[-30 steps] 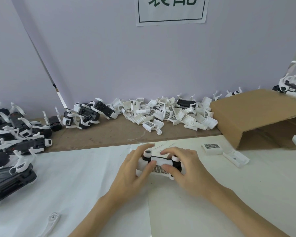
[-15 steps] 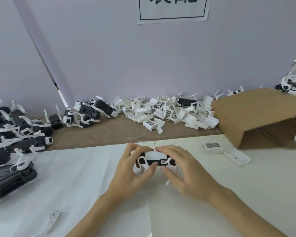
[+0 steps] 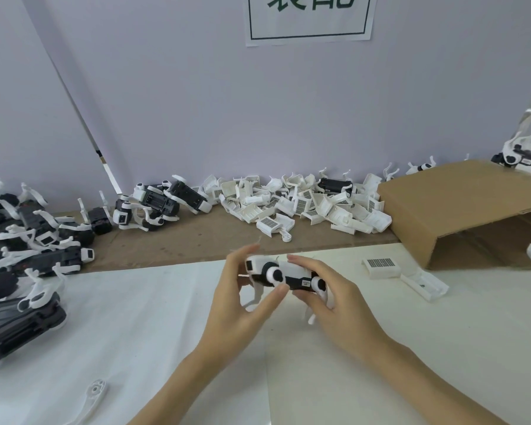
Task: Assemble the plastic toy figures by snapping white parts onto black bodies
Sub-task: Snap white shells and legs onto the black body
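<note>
A black toy body with white parts snapped onto it hangs just above the white table, held between both hands. My left hand grips its left end, thumb under the round white joint, fingers behind. My right hand cups the right end from behind and below. White legs hang down under the toy. A pile of loose white parts lies along the back wall. Assembled black-and-white figures are heaped at the left.
An open cardboard box lies on its side at the right. Two loose white parts sit near it. A white arm piece lies at the front left. More figures rest on the brown board.
The toy was lifted off the table and turned, so its side with the round joints now faces me. Both hands rose with it and shifted their hold.
</note>
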Tool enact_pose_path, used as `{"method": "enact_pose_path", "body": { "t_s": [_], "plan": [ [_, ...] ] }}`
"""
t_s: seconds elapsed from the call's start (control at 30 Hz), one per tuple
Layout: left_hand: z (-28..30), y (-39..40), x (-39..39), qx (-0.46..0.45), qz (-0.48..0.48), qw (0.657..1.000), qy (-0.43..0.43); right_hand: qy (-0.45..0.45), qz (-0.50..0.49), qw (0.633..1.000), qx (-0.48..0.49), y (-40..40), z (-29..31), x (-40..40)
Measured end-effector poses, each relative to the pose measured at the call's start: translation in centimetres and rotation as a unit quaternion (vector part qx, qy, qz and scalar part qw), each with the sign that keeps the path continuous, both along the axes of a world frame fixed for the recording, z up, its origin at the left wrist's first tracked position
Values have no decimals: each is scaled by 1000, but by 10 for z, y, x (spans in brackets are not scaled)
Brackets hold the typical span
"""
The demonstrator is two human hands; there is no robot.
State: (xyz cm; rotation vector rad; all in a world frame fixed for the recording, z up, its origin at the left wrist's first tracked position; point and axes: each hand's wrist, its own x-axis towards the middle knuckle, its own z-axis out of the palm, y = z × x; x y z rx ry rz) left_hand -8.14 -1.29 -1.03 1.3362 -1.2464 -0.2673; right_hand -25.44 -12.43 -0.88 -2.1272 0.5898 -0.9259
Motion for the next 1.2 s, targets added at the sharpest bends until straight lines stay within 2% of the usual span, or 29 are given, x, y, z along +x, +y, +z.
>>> {"method": "enact_pose_path", "body": {
  "t_s": [0.07, 0.23, 0.37, 0.47, 0.53, 0.6, 0.67, 0.77, 0.87, 0.97, 1.07, 1.13, 1.2],
  "plan": [
    [3, -1, -7, -34, 30, 998, -38, -7, -3, 1000, 12, -2, 0, -2],
    [12, -1, -24, -92, 60, 984, -139, 49, -8, 998, -25, -2, -1, -1],
    [13, 2, -32, -85, 48, 984, -147, 46, 10, 998, -32, -1, -1, -3],
    [17, 2, -36, -63, 8, 996, -63, 68, 20, 997, -38, -2, -3, -4],
    [20, 0, -31, -29, -58, 996, 54, 66, 8, 996, -53, -4, -4, -3],
    [25, -1, -20, -3, -114, 977, 181, 38, -26, 995, -87, -7, -4, -2],
    [26, -1, -7, 16, -99, 974, 204, 7, -72, 991, -112, -10, -2, -3],
    [20, -2, 1, 60, -66, 986, 138, -18, -108, 984, -139, -13, 2, -5],
    [9, -6, 1, 71, -33, 986, 146, -17, -98, 985, -142, -13, 0, -4],
    [3, -7, 7, 65, -26, 992, 109, -2, -59, 997, -46, -13, 3, -3],
    [0, -6, 17, 43, -55, 996, 46, 29, 34, 997, 68, -18, 7, -7],
    [0, -5, 24, 40, -59, 997, -26, 37, 43, 998, 37, -19, 8, -9],
    [-1, -4, 29, 27, -21, 985, -167, 46, 34, 996, -69, -20, 7, -9]
  ]
}}
